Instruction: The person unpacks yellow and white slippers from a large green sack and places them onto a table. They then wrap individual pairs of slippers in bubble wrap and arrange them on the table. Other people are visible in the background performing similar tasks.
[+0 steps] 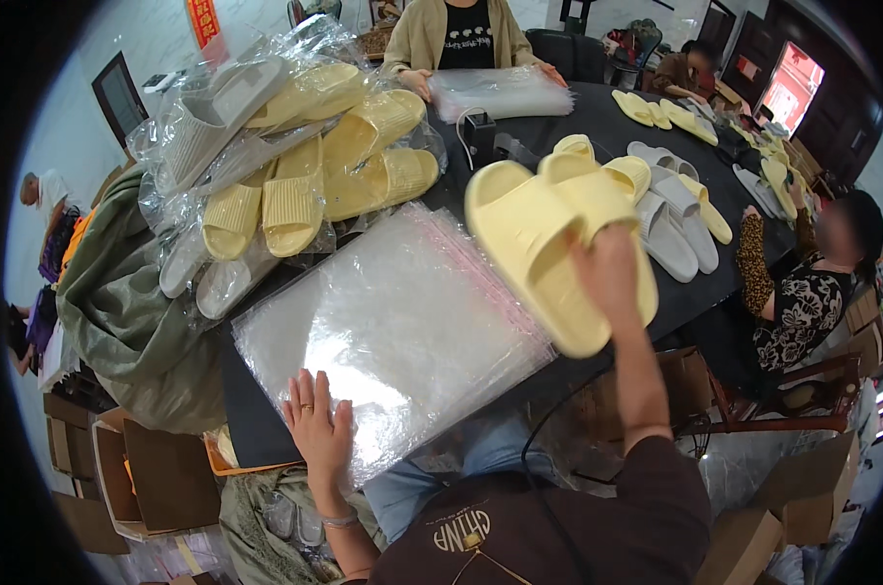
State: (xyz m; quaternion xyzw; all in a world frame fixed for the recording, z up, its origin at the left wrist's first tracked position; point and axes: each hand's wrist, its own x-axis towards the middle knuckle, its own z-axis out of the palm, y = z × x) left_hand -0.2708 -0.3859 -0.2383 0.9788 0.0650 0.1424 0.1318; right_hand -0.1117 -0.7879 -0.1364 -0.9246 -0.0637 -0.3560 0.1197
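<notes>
While the right hand [607, 278] is up in the air over the desk's near right edge, it's clamped around a pair of pale yellow slippers [549, 244], fingers wrapped over the heel end so the two slides sit stacked together and stick out up and to the left of the hand, soles facing the camera. A bit motion-blurred, so the exact finger grip is hard to make out. The left hand [316, 424] is doing something totally different: lying flat and open, fingers spread, palm down on the near edge of a stack of clear plastic bags [392, 322], holding nothing. That stack covers the near left part of the dark desk [597, 122], and the slippers hang just past its right edge.

Going outward, a heap of bagged slippers [295, 156], yellow and grey, is piled at the desk's left side behind the bags. Loose grey and yellow slippers [670, 210] lie across the middle toward the right edge. A person in a beige jacket [456, 34] sits at the far edge, hands on another stack of bags [500, 93].
</notes>
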